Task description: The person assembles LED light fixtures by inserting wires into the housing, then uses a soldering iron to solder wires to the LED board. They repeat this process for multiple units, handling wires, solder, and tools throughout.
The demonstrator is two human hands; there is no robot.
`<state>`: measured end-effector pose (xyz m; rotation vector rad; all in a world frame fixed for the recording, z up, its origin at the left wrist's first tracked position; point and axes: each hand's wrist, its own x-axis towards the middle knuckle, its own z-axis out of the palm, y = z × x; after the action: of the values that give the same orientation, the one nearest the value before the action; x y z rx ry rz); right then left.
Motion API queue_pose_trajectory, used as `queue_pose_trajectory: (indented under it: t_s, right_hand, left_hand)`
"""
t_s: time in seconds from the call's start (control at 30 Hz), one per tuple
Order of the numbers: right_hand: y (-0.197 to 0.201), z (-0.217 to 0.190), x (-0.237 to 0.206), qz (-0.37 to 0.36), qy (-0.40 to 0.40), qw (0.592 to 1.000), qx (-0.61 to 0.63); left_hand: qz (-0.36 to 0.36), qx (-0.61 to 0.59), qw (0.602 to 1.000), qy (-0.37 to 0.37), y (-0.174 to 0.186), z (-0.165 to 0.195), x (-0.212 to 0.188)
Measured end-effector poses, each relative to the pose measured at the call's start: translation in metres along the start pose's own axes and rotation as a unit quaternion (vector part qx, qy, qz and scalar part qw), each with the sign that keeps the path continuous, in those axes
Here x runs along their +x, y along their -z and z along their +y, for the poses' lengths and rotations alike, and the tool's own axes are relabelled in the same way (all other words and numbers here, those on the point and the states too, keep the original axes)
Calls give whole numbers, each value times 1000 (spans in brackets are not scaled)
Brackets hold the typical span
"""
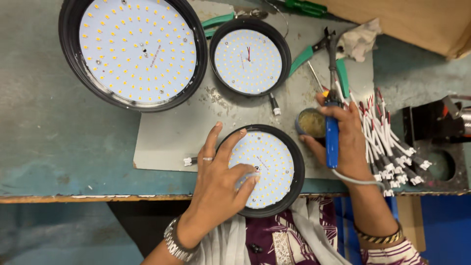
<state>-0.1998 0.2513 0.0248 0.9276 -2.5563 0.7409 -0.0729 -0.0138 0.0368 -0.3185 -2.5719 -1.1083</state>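
Left hand [218, 174] spread flat on round lamp [267, 169], grip open; right hand [341, 137] fisted around blue soldering iron [332, 135], beside small tin [311, 122].

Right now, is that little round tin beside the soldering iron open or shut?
Open. The small tin has no lid on it, and its yellowish-brown contents show from above. The right hand rests beside it, holding the blue-handled soldering iron.

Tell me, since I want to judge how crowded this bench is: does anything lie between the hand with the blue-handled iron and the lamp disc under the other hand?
Nothing visible does. The right hand holds the blue-handled iron just right of the lamp disc, which the left hand touches. The small tin sits above that gap.
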Motion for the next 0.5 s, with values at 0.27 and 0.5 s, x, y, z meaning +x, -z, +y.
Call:
queue_pose_trajectory:
  t_s: [0.27, 0.5]
  right_hand:
    - [22, -38, -36, 43, -26, 934, 353]
    - [8, -66, -44, -64, -18, 943, 326]
  left_hand:
    - [2, -12, 996, 84, -8, 5, 1]
    - [18, -14, 995, 99, -6, 11, 5]
